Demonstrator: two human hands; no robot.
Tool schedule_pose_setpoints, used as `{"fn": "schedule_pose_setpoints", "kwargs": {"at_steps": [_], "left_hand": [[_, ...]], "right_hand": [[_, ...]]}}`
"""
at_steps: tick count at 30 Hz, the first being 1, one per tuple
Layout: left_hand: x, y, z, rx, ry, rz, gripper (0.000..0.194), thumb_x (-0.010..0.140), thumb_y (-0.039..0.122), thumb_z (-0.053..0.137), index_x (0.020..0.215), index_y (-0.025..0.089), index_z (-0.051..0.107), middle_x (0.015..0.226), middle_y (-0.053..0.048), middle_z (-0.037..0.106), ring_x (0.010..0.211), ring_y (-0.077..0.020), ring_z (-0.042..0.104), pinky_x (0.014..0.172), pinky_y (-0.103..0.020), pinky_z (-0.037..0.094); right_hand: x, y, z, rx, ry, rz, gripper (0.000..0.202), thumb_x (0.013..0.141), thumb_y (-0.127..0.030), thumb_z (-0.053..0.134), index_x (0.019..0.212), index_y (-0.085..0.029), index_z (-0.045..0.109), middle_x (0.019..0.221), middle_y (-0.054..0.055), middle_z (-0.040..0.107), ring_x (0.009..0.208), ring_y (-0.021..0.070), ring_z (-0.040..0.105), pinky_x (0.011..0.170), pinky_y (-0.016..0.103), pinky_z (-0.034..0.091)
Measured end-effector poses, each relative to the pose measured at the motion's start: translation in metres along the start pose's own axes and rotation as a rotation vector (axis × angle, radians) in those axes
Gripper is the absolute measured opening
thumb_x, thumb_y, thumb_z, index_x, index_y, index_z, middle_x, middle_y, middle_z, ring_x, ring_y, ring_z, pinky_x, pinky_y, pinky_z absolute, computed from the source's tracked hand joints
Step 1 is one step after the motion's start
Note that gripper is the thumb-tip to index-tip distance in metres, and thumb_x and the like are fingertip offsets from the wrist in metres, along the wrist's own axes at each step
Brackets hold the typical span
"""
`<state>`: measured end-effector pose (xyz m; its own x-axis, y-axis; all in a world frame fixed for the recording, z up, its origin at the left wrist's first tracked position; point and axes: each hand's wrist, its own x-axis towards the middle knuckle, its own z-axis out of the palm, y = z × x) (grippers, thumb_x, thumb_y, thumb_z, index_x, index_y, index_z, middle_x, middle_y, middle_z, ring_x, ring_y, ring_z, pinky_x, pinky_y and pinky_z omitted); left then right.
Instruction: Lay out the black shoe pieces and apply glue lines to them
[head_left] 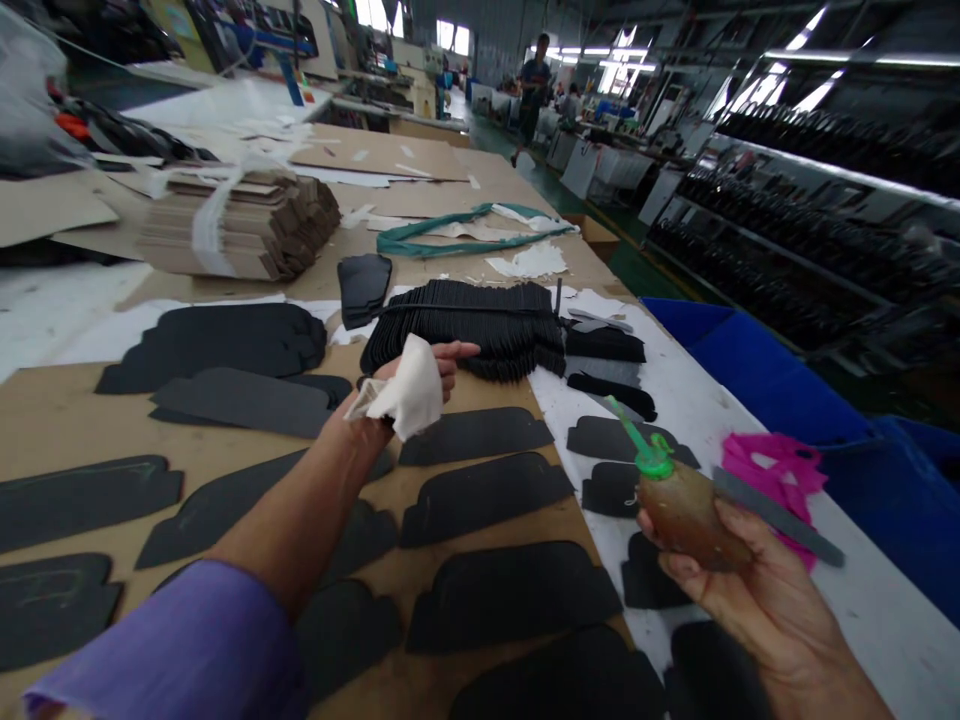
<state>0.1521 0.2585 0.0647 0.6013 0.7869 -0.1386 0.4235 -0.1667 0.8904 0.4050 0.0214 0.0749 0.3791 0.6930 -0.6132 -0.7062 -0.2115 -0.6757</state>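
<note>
My right hand (765, 590) is wrapped round a squeeze bottle (682, 510) of brownish liquid with a green nozzle, tilted up to the left. A white cloth (417, 388) is in my left hand (450, 366), covering much of it; the index finger points right. That hand is in front of a long row of black cut pieces (480, 315) packed on edge. Flat dark pieces (510, 595) lie spread in rows below both hands. Faint greenish lines show on a few pieces at left.
A strapped bundle of brown board pieces (232, 225) sits at the back left. Near it lies a stack of black pieces (225, 335). A teal strap loop (465, 240) is farther back. Along the right edge are a pink bag (780, 465) and blue bins (862, 500). A person (534, 90) stands in the aisle.
</note>
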Motion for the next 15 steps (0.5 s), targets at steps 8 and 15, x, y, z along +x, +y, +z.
{"fn": "schedule_pose_setpoints", "kwargs": {"at_steps": [8,15], "left_hand": [[-0.095,0.022,-0.076,-0.655,0.247,0.053,0.043,0.089,0.042,0.01,0.065,0.02,0.038,0.041,0.009,0.017,0.037,-0.0075,0.019,0.039,-0.018,0.027],[-0.239,0.059,0.053,-0.45,0.335,-0.242,0.029,0.08,0.043,0.048,0.064,0.019,0.051,0.04,0.009,0.029,0.038,-0.0059,0.025,0.039,-0.017,0.026]], "right_hand": [[-0.068,-0.005,-0.008,0.056,0.093,-0.018,0.053,0.047,-0.025,0.072,0.099,-0.029,0.058,0.084,0.008,0.069,0.065,0.0292,0.065,0.037,0.025,0.041],[-0.094,-0.017,-0.085,0.133,0.142,0.104,0.049,0.052,-0.029,0.067,0.099,-0.028,0.057,0.084,0.01,0.068,0.058,0.0272,0.064,0.036,0.027,0.042]]}}
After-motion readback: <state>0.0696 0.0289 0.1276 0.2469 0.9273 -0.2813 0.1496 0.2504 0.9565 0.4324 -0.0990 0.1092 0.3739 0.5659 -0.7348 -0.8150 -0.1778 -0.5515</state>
